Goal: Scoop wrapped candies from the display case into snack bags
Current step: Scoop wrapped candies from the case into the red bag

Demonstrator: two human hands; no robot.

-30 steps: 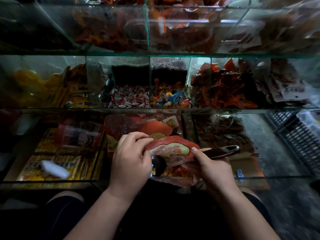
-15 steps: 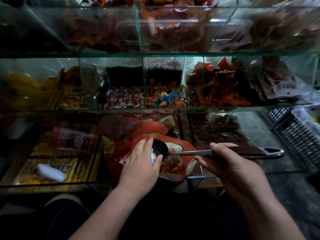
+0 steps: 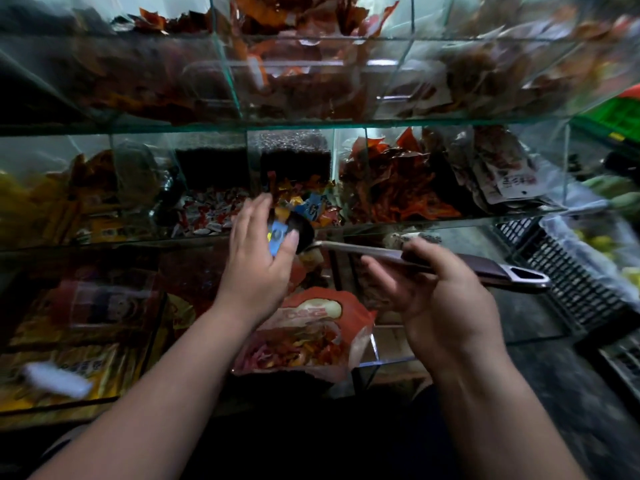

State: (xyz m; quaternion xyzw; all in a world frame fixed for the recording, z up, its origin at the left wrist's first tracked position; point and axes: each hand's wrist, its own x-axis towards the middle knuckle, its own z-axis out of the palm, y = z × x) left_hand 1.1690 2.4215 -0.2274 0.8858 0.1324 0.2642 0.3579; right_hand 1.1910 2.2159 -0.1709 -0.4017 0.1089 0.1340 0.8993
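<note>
Lifted ladle (image 3: 367, 250) from the candy compartment, one scoop seemingly loaded.
Cupped left hand (image 3: 258, 268), fingers straight and loose, over ladle bowl and a blue wrapped candy (image 3: 277, 237), mixed wrapped candies (image 3: 308, 199) just behind. Left red snack bag (image 3: 311, 341) unheld below, partly filled. Gripped ladle handle with right hand (image 3: 440, 299), fingers curled round it. Tipping into bag probably not yet done.

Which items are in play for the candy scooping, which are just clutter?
In play: ladle, right hand gripping its handle, left hand over its bowl, mixed wrapped candies, red snack bag.
Lying about: white tube, black crate, yellow packets, red-and-white candies.
</note>
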